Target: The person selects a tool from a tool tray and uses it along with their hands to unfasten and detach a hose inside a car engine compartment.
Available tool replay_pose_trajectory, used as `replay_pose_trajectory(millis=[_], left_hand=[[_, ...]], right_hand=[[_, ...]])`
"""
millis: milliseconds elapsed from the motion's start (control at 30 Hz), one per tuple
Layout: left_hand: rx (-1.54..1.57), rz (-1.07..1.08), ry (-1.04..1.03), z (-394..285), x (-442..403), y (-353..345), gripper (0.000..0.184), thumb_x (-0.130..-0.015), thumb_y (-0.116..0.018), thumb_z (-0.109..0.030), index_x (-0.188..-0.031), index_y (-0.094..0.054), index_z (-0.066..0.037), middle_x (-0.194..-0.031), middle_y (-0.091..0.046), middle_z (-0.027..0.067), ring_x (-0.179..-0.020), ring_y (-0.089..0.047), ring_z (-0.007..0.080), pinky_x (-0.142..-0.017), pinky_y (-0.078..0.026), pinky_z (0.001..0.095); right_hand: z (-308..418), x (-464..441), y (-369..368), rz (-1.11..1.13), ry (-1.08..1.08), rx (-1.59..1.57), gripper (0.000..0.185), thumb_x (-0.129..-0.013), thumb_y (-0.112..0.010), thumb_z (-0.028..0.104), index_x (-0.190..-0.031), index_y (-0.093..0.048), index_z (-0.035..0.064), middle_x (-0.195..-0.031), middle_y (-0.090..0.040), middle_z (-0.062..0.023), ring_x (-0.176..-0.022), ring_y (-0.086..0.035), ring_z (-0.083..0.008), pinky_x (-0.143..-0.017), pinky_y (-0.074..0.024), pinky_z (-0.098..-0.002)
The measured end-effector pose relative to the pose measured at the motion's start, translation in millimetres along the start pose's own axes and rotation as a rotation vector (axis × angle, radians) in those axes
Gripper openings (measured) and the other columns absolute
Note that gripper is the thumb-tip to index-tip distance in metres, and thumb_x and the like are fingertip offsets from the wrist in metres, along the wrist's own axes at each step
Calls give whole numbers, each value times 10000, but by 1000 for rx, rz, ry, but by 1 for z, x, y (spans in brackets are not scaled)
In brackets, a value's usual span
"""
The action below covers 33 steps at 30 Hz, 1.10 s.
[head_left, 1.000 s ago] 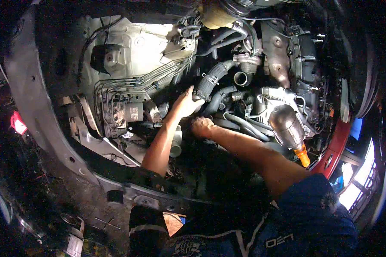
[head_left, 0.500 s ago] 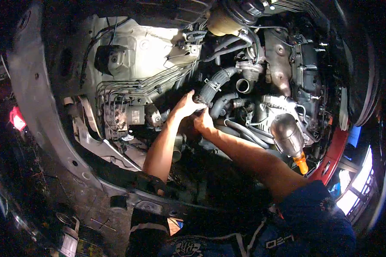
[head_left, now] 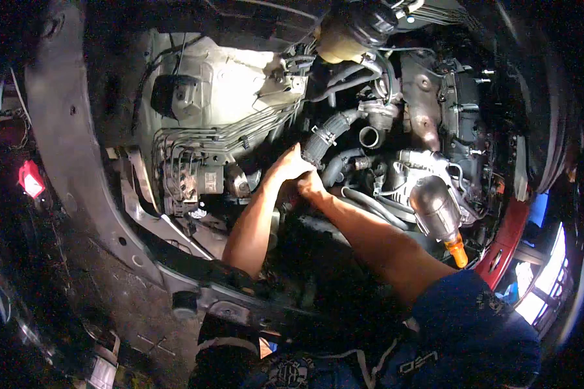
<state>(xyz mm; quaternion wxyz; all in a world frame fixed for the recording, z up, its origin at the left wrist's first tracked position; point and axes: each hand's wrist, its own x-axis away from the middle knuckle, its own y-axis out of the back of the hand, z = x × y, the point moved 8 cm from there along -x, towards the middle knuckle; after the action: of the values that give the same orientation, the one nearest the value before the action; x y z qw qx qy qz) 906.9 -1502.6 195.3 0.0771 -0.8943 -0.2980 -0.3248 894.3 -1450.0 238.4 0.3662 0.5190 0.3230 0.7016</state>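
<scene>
A ribbed grey hose [head_left: 322, 140] with a metal clamp [head_left: 324, 134] round it slants down from the turbocharger [head_left: 377, 110] in the middle of the engine bay. At its lower end my left hand [head_left: 292, 165] is closed round the hose from the left, thumb side up. Just below and right of it, the curled fingers of my right hand [head_left: 312, 186] press at the same end. The fingertips of both hands are partly hidden behind the hose and each other. Beside my right hand runs a smooth dark hose [head_left: 336, 167].
An open round pipe mouth [head_left: 369, 137] faces up right of the hose. Metal brake lines [head_left: 240, 133] and a pump block [head_left: 191, 181] lie to the left. A bottle-shaped metal part with an orange tip [head_left: 457, 251] stands at right. The car's front frame [head_left: 123, 240] crosses below.
The view has shifted slightly, so the engine bay sits a little lower and to the right. Both hands stay at the lower end of the ribbed hose, my left hand now further over it.
</scene>
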Motion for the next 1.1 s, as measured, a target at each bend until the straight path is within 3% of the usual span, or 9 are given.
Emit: replay_pose_trajectory(millis=[67,200,267,400,467,633,800,833,1100], left_hand=[[80,83,-63,10,-17,-7,1083,-648,-861,-389,-1435,-329,132,-1364,-514,313,-1281,-529,340,-1075,-423,372],[412,52,119,19,-8,5,938,-732,-813,-435,-1479,-413,-32,-1291,-618,190,-1200,-561,245,-1085,-383,364],[312,99,-168,-18,16,27,768,-911,-485,-690,-1355,-595,-72,-1286,-627,142,-1205,-551,228,-1106,-346,373],[524,-32,-53,-3,-24,15,863,-981,-305,-672,-1515,-291,6,-1613,-209,169,-1499,-182,264,-1217,-155,376],[313,-131,-433,51,-98,-23,627,-1045,-268,-476,-1521,-339,-74,-1572,-329,161,-1462,-301,279,-1201,-236,365],[326,-207,-17,-33,20,42,726,-994,-376,-584,-1504,-373,-67,-1576,-329,146,-1458,-302,292,-1196,-233,377],[579,133,316,-63,54,76,795,-979,-350,-649,-1505,-362,-53,-1582,-308,160,-1460,-294,296,-1193,-238,383],[664,183,358,-66,54,79,806,-979,-335,-658,-1506,-358,-48,-1582,-304,166,-1460,-295,296,-1192,-240,385],[331,-388,14,-34,28,37,926,-937,-160,-748,-1511,-305,-36,-1570,-272,213,-1410,-333,318,-1122,-304,422]], right_hand=[[-63,3,-55,-118,-200,-870,278,-879,-615,100,-1143,-582,20,-951,-660,-68,-798,-638,-175,-705,-548,-345],[-80,-1,-65,-233,-243,-1313,295,-880,-625,84,-1165,-616,6,-1028,-680,-85,-861,-656,-215,-792,-537,-343],[-51,-6,-26,-158,-329,-1871,340,-858,-668,115,-1178,-620,9,-1048,-686,-98,-879,-661,-234,-831,-529,-351],[-81,-4,-57,-101,-195,-1405,293,-792,-715,103,-1071,-684,22,-994,-707,-98,-881,-667,-243,-852,-524,-354],[-58,2,-31,-50,-438,-1731,246,-771,-705,72,-1011,-703,19,-967,-715,-91,-865,-669,-239,-844,-526,-341],[-92,0,-71,-37,-326,-1709,213,-727,-698,32,-939,-704,49,-918,-709,-82,-832,-666,-220,-828,-533,-342],[-69,19,-11,-189,190,-833,173,-752,-653,4,-916,-689,43,-886,-705,-81,-801,-666,-218,-805,-538,-347],[-87,14,-49,-30,-356,-1530,190,-749,-652,-1,-931,-683,43,-895,-705,-82,-816,-666,-222,-813,-538,-354],[-79,19,-25,-140,-365,-1498,229,-722,-673,13,-950,-690,26,-941,-698,-76,-882,-637,-187,-820,-519,-337]])
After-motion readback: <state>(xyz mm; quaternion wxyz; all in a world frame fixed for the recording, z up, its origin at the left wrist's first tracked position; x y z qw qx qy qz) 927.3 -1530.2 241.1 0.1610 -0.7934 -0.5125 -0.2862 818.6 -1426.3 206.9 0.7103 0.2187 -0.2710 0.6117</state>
